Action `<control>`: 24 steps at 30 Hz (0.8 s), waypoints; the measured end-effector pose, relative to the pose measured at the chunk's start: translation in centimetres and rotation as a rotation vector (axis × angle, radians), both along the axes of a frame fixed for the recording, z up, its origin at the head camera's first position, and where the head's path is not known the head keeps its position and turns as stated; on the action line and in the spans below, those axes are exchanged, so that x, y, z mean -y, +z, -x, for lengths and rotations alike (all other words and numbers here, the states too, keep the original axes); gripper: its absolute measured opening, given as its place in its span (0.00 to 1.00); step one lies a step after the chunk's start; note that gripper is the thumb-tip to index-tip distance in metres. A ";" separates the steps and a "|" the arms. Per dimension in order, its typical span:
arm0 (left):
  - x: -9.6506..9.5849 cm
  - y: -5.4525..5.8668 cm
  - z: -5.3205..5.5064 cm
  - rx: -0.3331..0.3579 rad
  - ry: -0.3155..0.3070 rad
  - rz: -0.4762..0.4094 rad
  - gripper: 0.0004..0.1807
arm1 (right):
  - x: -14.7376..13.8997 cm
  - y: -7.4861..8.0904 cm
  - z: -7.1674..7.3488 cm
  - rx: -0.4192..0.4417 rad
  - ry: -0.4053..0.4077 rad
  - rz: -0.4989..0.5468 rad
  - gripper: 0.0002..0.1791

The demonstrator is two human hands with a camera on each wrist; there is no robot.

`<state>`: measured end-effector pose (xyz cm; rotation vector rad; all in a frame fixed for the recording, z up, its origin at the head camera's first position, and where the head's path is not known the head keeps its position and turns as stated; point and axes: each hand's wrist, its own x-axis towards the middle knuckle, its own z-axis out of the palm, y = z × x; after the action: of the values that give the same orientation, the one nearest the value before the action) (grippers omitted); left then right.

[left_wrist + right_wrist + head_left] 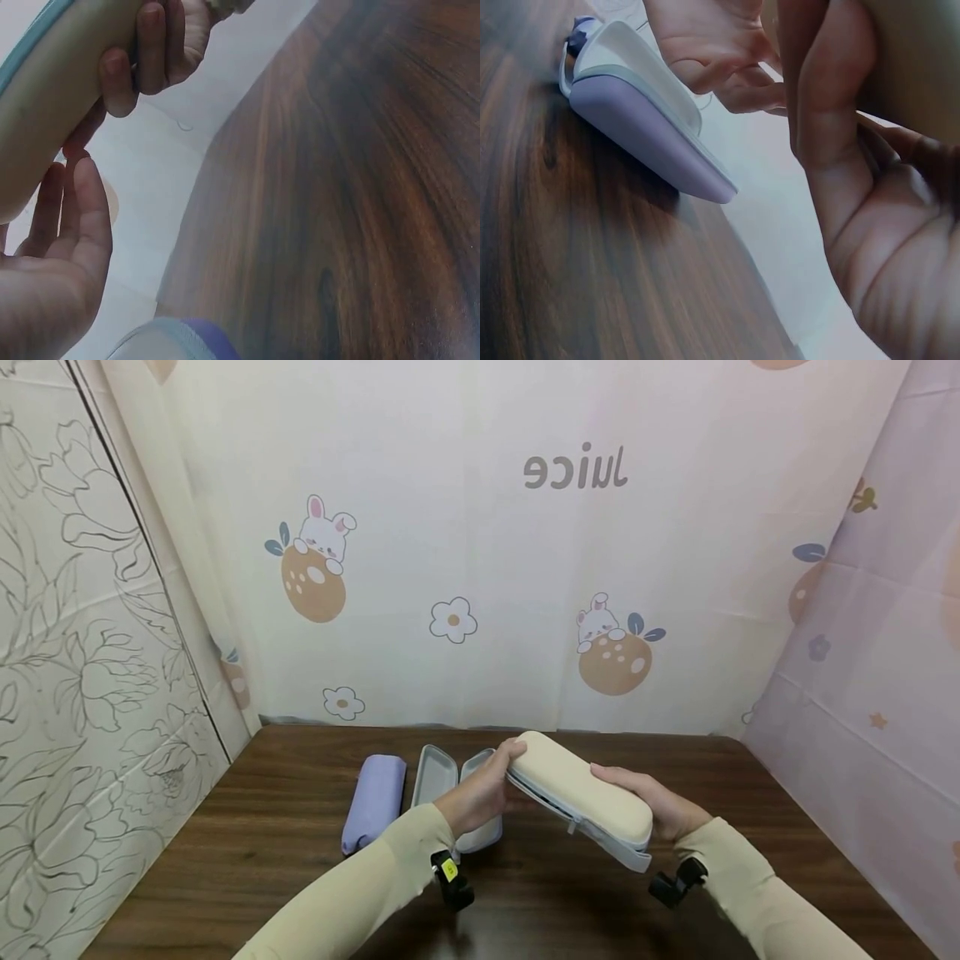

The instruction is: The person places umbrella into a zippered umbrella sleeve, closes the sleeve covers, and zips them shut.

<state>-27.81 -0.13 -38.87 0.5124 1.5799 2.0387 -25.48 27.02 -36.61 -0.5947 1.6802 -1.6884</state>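
Cream case is up in the air over the front-centre of the dark wood table, held btwn both hands, tilted w/ its L end higher & farther back. L hand grips that far end, thumb on top; R hand holds the near R end, thumb on the top face, fingers round the side. Pale zip edge runs along the side facing the person, dark gap showing in it, zip pull hanging abt midway. Open case sits on table just behind/beside L hand, pale grey inside, lilac outside per R-wrist view, partly hidden by the hand. Purple bundle lies just L of it. Wrist cams strapped at both cuffs, cream sleeves, printed cloth behind table
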 end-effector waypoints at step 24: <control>0.1 -0.3 -0.5 -0.044 0.030 -0.001 0.33 | 0.2 0.2 0.6 -0.059 0.041 -0.054 0.26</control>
<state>-27.30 -0.25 -39.19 0.5409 1.6219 2.0636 -26.08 26.80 -36.46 -0.6544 1.7383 -1.6054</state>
